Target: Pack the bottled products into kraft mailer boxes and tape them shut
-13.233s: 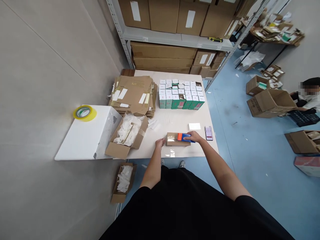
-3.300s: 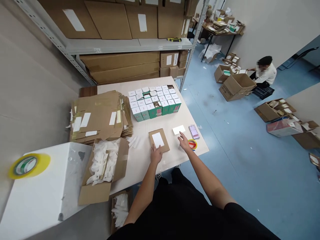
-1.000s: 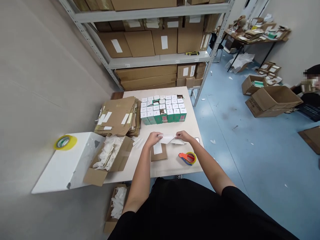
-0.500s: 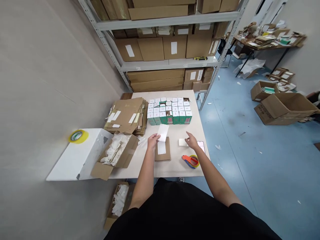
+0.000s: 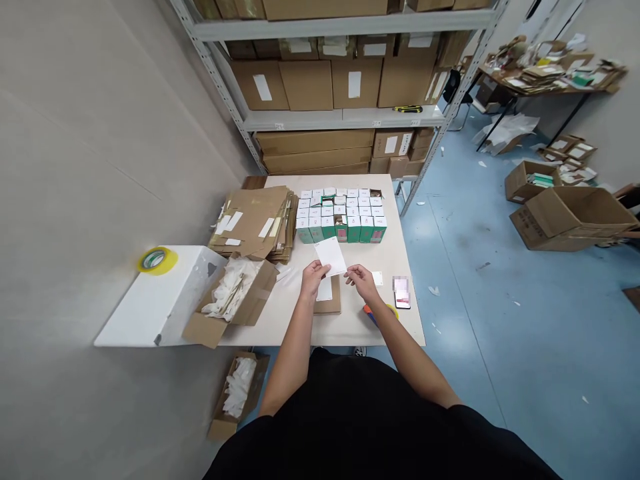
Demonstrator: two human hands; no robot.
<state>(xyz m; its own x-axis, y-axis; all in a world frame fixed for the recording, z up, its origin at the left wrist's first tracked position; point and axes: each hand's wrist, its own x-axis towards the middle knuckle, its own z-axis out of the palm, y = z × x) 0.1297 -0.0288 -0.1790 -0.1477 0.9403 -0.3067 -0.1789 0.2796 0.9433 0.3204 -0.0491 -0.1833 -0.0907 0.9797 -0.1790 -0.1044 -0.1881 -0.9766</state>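
My left hand (image 5: 313, 277) pinches the lower left edge of a white paper sheet (image 5: 331, 255), held tilted over the table. At the sheet's lower right corner, the fingertips of my right hand (image 5: 363, 279) are closed together on it. Under the sheet lies a flat brown cardboard piece (image 5: 327, 307) bearing a white label (image 5: 325, 290), partly covered. A small white slip (image 5: 377, 278) lies just right of my right hand, with a phone (image 5: 401, 292), screen lit, farther right. My right forearm hides most of an orange-handled tool (image 5: 369, 311) and a yellow tape roll.
Rows of green-and-white boxes (image 5: 354, 230) stand at the back of the table. Left are stacked flattened cartons (image 5: 250, 213) and an open carton (image 5: 257, 297) of white paper scraps. Yellow tape (image 5: 157, 260) sits on a white block (image 5: 145, 300). A loaded shelf (image 5: 310, 120) rises behind.
My right hand has moved left from beside the small slip to the sheet's corner. The sheet has turned and shifted slightly right and up in my left hand. The phone is now uncovered.
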